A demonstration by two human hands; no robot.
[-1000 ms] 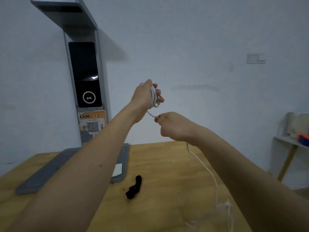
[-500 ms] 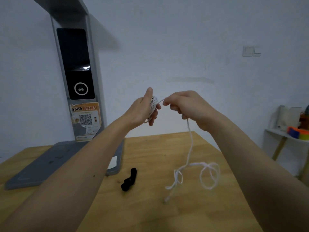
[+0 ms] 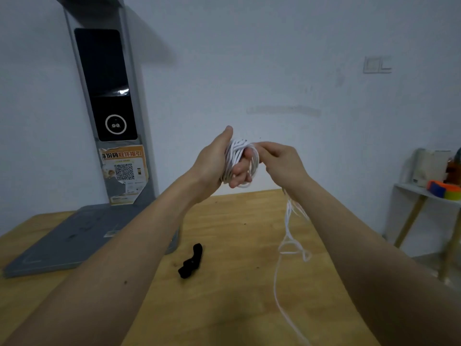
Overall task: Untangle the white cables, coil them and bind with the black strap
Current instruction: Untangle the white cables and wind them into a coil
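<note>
left hand (image 3: 219,161) is gripping the white cable (image 3: 239,158) coil; right hand (image 3: 279,161) is pinching the strand, should be laying loops snug, untwisted.

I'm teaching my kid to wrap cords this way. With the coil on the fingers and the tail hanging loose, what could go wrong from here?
1. The hanging cable tail has a looped snarl partway down; wound in, it would likely lump the coil.
2. The coil sits wrapped on the left hand; it may spring apart when slid off.
3. The black strap lies on the table while the right hand pinches cable, so reaching for it risks loosening the turns.
</note>
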